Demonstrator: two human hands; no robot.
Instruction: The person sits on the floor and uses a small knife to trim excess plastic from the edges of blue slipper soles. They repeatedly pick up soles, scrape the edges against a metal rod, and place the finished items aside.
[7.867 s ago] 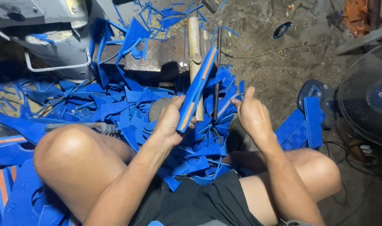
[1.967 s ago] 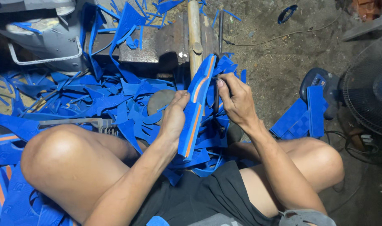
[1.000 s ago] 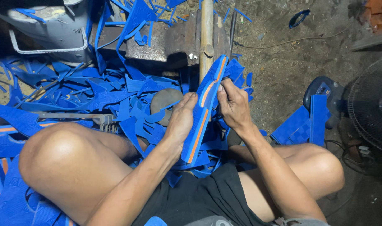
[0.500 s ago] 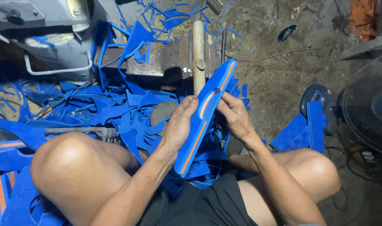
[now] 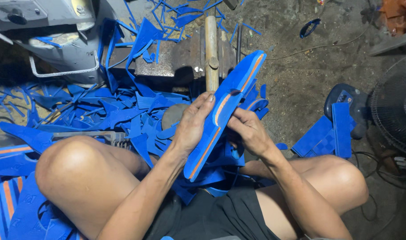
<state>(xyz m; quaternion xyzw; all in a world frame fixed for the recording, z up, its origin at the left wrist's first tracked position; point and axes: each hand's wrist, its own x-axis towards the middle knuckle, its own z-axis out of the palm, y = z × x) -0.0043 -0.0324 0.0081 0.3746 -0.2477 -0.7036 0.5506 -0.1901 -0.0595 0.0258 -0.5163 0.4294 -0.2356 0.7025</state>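
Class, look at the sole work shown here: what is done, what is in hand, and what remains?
Done: blue offcuts cover the floor, so much cutting seems finished. In hand: the left hand and right hand hold one blue sole with an orange layer. Left: probably the blue sheets stacked by the fan, apparently uncut.

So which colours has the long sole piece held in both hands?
The sole piece is blue with an orange stripe, seen in the head view.

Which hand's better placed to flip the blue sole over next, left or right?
Likely left. The left hand wraps the blue sole around its middle, carrying it. The right hand only pinches the near edge.
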